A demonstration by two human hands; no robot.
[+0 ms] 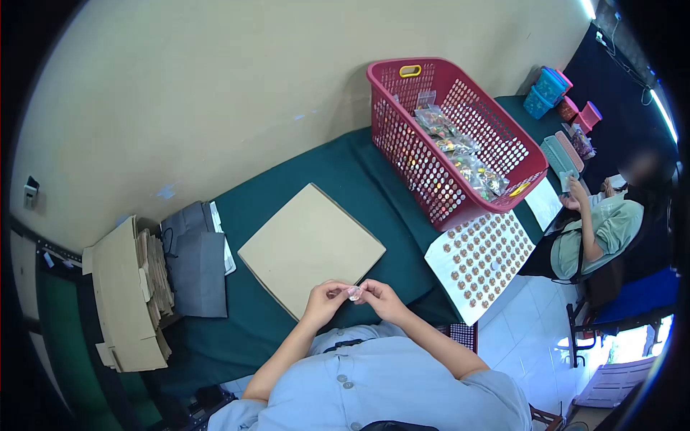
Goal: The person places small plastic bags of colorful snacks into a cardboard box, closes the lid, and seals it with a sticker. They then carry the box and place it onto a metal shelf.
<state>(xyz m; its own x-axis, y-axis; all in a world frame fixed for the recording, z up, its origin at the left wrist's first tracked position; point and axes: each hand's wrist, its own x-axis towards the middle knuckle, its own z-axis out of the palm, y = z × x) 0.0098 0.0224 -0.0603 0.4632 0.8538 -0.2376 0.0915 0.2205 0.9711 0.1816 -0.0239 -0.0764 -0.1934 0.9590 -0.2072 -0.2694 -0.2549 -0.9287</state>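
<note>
My left hand (325, 300) and my right hand (382, 298) meet in front of my body, fingertips pinched together. Between them is a small, shiny, partly clear piece (353, 293); its exact kind is too small to tell. Both hands are over the near edge of a square tan cardboard sheet (309, 244) on the dark green cloth. To the right lies a white sheet (471, 314) with rows of round brown-orange pieces (475, 264).
A maroon perforated basket (402, 136) holds several clear bags (460, 147) of small colourful items. Stacked cardboard (118, 287) and a dark grey bag (198, 269) stand left. At right, a co-worker (604, 226) sits near blue containers (550, 86). A wall (215, 93) runs behind the table.
</note>
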